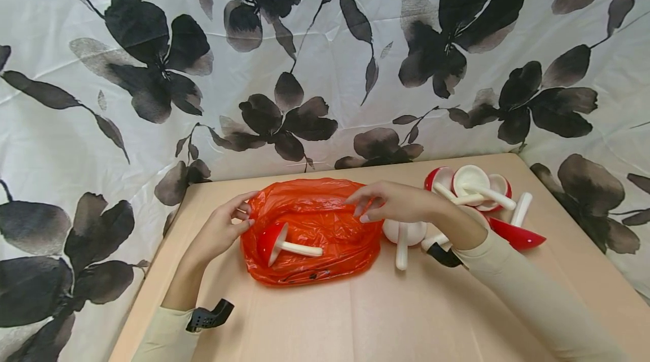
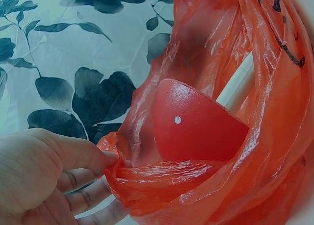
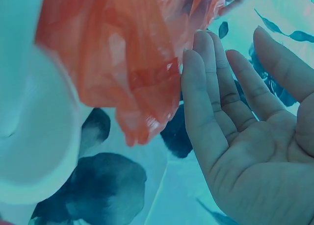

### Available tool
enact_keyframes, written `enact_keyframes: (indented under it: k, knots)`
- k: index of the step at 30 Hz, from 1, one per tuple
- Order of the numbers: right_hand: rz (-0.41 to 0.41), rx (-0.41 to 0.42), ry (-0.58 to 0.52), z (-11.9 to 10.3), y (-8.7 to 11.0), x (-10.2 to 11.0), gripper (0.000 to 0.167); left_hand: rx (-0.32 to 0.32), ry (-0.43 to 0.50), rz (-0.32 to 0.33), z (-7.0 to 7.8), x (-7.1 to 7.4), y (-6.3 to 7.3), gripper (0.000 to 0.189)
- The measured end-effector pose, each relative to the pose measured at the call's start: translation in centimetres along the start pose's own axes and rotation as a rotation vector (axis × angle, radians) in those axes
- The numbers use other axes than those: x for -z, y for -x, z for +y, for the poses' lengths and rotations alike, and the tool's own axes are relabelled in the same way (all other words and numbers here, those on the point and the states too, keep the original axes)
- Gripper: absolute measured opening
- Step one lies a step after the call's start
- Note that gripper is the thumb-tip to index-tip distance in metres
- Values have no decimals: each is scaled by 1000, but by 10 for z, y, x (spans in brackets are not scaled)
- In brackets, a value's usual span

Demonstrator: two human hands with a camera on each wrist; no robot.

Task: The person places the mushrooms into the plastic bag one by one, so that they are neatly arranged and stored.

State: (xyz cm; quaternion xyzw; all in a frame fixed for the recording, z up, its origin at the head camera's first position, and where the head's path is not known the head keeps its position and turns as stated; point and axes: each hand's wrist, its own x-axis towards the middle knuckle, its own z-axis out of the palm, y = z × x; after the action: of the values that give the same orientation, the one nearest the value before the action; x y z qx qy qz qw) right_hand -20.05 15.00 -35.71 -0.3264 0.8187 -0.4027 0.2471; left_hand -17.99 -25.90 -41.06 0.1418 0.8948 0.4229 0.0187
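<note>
Head view: red bag [image 1: 350, 249] on the table [image 1: 355, 322], toy mushroom [image 1: 291, 247] in it, other mushrooms [image 1: 471, 181] heaped right. Left wrist: left hand [image 2: 54, 178] pinches bag rim. Right wrist: right hand [image 3: 248, 144] spread beside bag; can't tell if touching.

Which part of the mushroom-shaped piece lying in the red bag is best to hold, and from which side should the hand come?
Probably its white stem, pinched with the right hand, coming from above and the right. The piece lies on its side, with this slim, straight stem pointing right, while the red cap is broad and rounded.
</note>
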Motion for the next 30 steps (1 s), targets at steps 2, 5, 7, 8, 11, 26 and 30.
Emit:
enact_keyframes:
  k: [2,5,7,8,11,26,30]
  knots:
    - [16,-7,-2,4,6,2,41,-1,-1,0,0,0,0,60]
    - [42,-20,-1,8,15,5,41,-4,-4,0,0,0,0,59]
    - [59,-26,-1,12,21,7,42,-7,-5,0,0,1,0,59]
    - [64,-29,-3,14,24,8,42,-8,-6,-1,0,1,1,59]
    - [76,-42,-23,20,32,12,42,-7,-5,-3,0,1,1,59]
    - [84,-162,-150,44,71,17,45,1,12,-4,-2,5,2,61]
    - [73,-176,-146,49,77,16,46,-4,16,-5,-3,5,2,60]
